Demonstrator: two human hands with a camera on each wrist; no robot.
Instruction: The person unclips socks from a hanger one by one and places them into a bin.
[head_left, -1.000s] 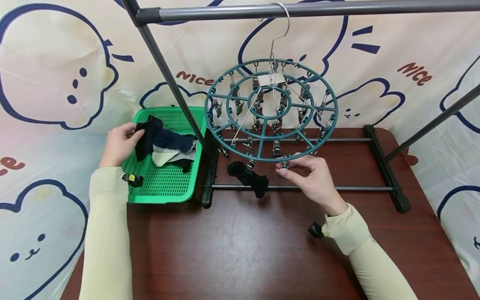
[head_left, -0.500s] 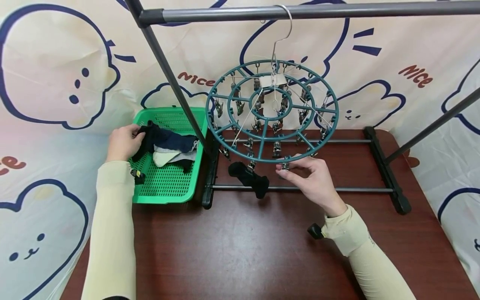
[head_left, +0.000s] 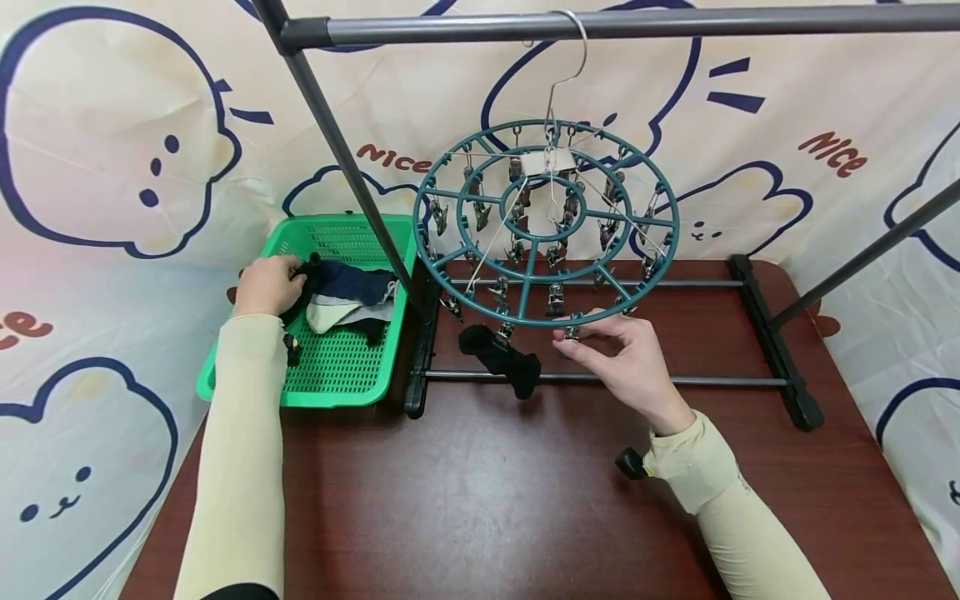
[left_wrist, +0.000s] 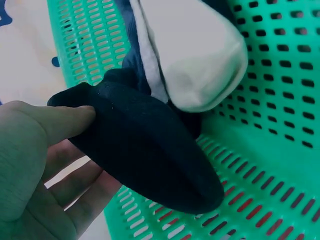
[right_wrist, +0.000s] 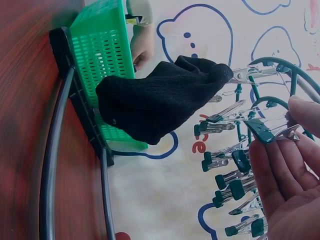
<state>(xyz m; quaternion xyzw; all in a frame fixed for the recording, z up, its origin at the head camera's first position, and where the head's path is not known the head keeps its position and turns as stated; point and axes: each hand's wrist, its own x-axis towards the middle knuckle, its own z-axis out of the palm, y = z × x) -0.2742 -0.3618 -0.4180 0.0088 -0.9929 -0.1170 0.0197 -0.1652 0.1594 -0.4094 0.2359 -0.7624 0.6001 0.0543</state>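
Observation:
My left hand (head_left: 266, 286) is over the left side of the green basket (head_left: 337, 377). Between thumb and fingers it pinches a black sock (left_wrist: 145, 145), whose rounded end hangs free in the left wrist view. Beside that sock lie navy cloth (head_left: 348, 282) and a pale sock (left_wrist: 200, 55). At the front rim of the round clip hanger (head_left: 528, 275), my right hand (head_left: 630, 354) holds a metal clip with green tips (right_wrist: 262, 131) between thumb and fingers. Another black sock (right_wrist: 155, 100) hangs from the neighbouring clip to the left.
A grey rail (head_left: 450, 27) carries the hanger by its wire hook (head_left: 576, 62). The stand's black foot (head_left: 418, 367) is close beside the basket. Several other clips (right_wrist: 235, 192) dangle under the rings. Behind is a printed cloth (head_left: 750, 200); below, a brown table (head_left: 480, 500).
My left hand has moved right and lower over the basket, bringing the black sock down beside the other clothes. My right hand keeps its place at the clip.

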